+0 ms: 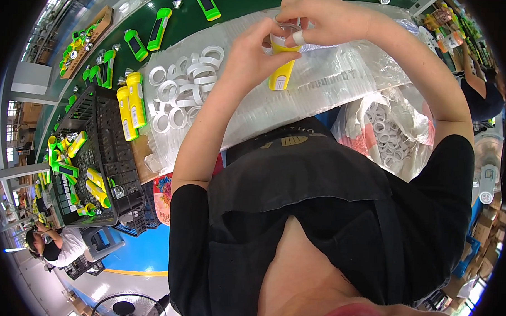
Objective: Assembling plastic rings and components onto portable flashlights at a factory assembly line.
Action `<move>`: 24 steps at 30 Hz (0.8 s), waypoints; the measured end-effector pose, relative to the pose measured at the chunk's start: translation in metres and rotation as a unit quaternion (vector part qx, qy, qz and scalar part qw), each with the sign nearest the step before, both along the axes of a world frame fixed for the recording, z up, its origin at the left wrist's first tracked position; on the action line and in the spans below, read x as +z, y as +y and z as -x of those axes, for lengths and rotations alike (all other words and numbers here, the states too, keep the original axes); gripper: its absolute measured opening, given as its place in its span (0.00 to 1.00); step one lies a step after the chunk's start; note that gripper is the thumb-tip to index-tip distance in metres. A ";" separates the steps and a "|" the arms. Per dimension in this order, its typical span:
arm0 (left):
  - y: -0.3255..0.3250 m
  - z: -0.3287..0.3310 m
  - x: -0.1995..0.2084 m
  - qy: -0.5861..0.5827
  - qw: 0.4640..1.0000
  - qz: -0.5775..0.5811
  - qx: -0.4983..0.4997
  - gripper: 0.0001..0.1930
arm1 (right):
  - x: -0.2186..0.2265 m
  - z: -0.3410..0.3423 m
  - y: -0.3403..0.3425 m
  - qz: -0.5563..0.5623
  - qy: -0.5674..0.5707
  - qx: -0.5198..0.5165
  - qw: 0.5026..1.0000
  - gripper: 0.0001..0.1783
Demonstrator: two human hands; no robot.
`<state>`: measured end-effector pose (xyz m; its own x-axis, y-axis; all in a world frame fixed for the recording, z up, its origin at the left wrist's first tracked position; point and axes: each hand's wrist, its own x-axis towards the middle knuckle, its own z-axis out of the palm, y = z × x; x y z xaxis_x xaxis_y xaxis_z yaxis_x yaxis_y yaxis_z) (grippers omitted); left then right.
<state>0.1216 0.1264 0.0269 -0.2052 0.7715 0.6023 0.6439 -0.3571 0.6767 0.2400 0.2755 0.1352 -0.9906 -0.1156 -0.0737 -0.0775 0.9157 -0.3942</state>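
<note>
Between my hands, at the far middle of the bench, is a yellow flashlight (280,78) with its wide head up. My left hand (254,55) closes around the head from the left. The fingers of my right hand (330,21) pinch the head's round rim from the far right side; a white band wraps one of them. A clear, shiny round part shows at the head, partly covered by fingers. Left of my left forearm lies a heap of white rings (178,117). Beyond it, two yellow flashlights (136,98) lie side by side.
Plastic wrap covers the bench (328,88). Green lights (159,29) lie on the green belt beyond. At left, a black crate (106,130) stands near yellow and green lights. A plastic bag of white rings (385,135) hangs near my right elbow. Another person (481,93) works at far right.
</note>
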 end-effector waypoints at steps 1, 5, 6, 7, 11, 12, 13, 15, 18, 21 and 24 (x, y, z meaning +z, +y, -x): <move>-0.001 -0.002 0.001 0.027 0.999 0.016 0.027 0.21 | -0.009 0.000 -0.001 -0.053 0.030 -0.029 0.998 0.26; 0.006 -0.001 -0.002 0.025 0.999 0.031 0.032 0.19 | -0.007 0.003 -0.023 -0.145 0.018 -0.174 0.974 0.24; 0.005 -0.001 -0.001 0.014 0.998 0.055 0.030 0.19 | 0.002 0.003 -0.018 -0.110 -0.038 -0.152 0.981 0.26; 0.004 -0.002 0.001 0.015 0.998 0.054 0.029 0.19 | -0.001 0.002 -0.010 -0.111 -0.037 -0.153 0.981 0.26; 0.001 -0.005 0.002 0.015 0.999 0.023 0.031 0.19 | -0.030 -0.010 0.009 -0.060 0.212 0.097 0.970 0.32; 0.000 -0.007 0.002 0.049 0.997 0.031 0.056 0.19 | -0.033 -0.011 0.005 -0.086 0.172 0.020 0.981 0.33; 0.000 -0.008 0.000 0.048 0.997 0.031 0.055 0.19 | -0.036 -0.011 0.000 -0.086 0.171 0.019 0.981 0.33; 0.004 -0.005 -0.002 0.065 0.996 0.012 0.057 0.20 | -0.037 -0.003 -0.012 -0.095 0.084 -0.237 0.963 0.33; 0.001 0.003 -0.004 0.024 0.998 0.023 0.046 0.20 | 0.007 0.005 -0.019 -0.075 -0.045 -0.194 0.977 0.35; 0.002 -0.003 0.002 0.021 1.000 0.002 0.021 0.19 | -0.029 -0.004 0.017 -0.028 0.206 0.066 0.976 0.35; -0.003 -0.005 0.005 0.057 0.994 0.062 0.069 0.20 | 0.000 0.002 -0.013 -0.064 -0.009 -0.085 0.994 0.35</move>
